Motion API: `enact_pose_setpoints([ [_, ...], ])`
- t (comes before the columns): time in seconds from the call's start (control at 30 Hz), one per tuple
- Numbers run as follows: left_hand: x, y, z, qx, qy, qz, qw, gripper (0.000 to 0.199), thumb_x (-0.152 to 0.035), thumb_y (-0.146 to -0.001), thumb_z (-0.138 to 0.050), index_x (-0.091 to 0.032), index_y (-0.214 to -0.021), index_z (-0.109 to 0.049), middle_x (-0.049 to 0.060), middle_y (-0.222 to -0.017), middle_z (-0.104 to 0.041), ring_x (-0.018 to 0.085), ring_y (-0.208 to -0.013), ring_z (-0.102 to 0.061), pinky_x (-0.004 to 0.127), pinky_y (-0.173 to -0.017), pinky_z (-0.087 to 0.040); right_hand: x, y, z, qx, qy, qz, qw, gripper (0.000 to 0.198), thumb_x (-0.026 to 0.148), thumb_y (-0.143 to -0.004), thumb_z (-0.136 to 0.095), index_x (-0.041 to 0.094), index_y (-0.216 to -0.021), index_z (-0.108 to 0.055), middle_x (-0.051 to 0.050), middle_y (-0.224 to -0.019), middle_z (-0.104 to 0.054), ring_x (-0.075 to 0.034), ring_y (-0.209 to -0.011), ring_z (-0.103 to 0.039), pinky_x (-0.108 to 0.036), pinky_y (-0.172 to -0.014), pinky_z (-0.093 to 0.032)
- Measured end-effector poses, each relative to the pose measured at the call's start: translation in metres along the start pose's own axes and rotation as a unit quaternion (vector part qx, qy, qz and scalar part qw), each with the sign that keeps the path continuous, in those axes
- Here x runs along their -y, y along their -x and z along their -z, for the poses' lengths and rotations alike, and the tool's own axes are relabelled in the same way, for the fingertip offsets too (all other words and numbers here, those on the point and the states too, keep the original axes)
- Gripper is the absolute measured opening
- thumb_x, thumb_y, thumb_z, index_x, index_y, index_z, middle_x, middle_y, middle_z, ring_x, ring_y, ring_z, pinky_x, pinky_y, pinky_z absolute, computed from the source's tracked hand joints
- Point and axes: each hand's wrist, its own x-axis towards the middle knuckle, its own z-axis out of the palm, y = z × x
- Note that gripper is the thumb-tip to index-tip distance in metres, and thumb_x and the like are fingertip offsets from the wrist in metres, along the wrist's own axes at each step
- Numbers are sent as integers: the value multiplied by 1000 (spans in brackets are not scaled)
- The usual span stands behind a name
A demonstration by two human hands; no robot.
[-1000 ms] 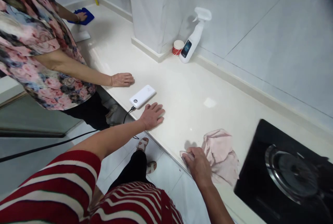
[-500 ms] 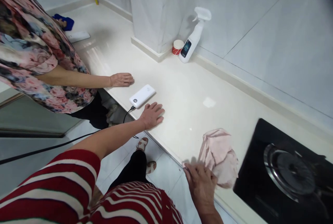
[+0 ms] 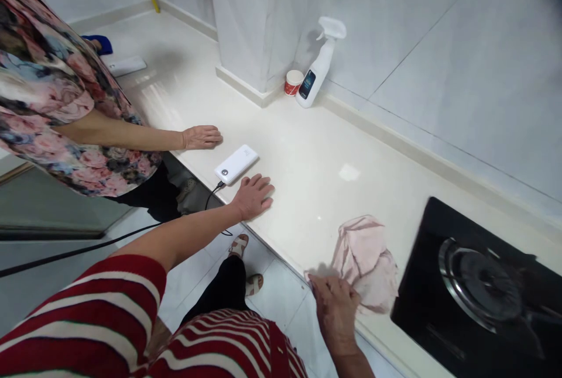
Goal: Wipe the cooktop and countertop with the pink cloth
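My left hand [image 3: 253, 196] lies flat on the cream countertop [image 3: 302, 161] near its front edge, fingers spread, holding nothing. Just beyond it is a white power bank [image 3: 237, 164] with a black cable [image 3: 211, 195] plugged into its near end. At the counter's front edge, my right hand [image 3: 336, 308] has its fingers closed on a pale pink cloth [image 3: 366, 261]. A corner of the cloth shows by the thumb, and the rest lies crumpled on the counter beside the hand.
A black gas stove [image 3: 478, 290] is on the right. Against the wall stand a white spray bottle [image 3: 316, 74] and a red-and-white tub [image 3: 293, 82]. At left, another person [image 3: 79, 114] rests one hand [image 3: 202, 137] on the counter; a blue cloth [image 3: 103, 44] is by their other hand.
The view has shifted slightly, so things on the counter sit a little further left. Both my hands stay in place. The blue cloth is more hidden behind the other person.
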Motion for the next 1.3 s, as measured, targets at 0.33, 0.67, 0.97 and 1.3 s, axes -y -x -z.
enact_pose_setpoints([
  [0.33, 3, 0, 0, -19, 0, -5, 1000, 36, -38, -96, -51, -24, -128, -60, 11, -146, -54, 34, -140, -37, 53, -106, -33, 7, -27, 6, -24, 47, -28, 998, 25, 37, -98, -51, 32, -103, -75, -10, -114, -64, -29, -106, -51, -47, -91, -32],
  [0.67, 4, -1, 1, -9, -16, 4, 1000, 37, -40, -97, -49, -25, -129, -61, 11, -147, -54, 34, -140, -38, 54, -108, -31, -76, -67, 6, -25, 19, -217, 976, 62, 54, -94, -44, 22, -147, -49, -20, -156, -35, -42, -142, -32, -61, -107, -33],
  [0.97, 4, -5, 13, -2, -34, 0, 999, 38, -39, -98, -45, -24, -129, -61, 13, -147, -55, 35, -139, -41, 56, -107, -32, 98, -118, -14, 28, -112, 5, 993, 47, 35, -87, -64, 25, -133, -60, -13, -150, -43, -40, -138, -32, -56, -110, -31],
  [1.3, 4, -9, 18, 9, -47, 14, 999, 42, -42, -98, -41, -28, -132, -60, 9, -151, -52, 32, -142, -39, 53, -111, -30, 27, -18, -15, -19, -55, -63, 996, 50, 40, -80, -74, 33, -128, -62, -9, -132, -54, -32, -111, -45, -48, -94, -37],
])
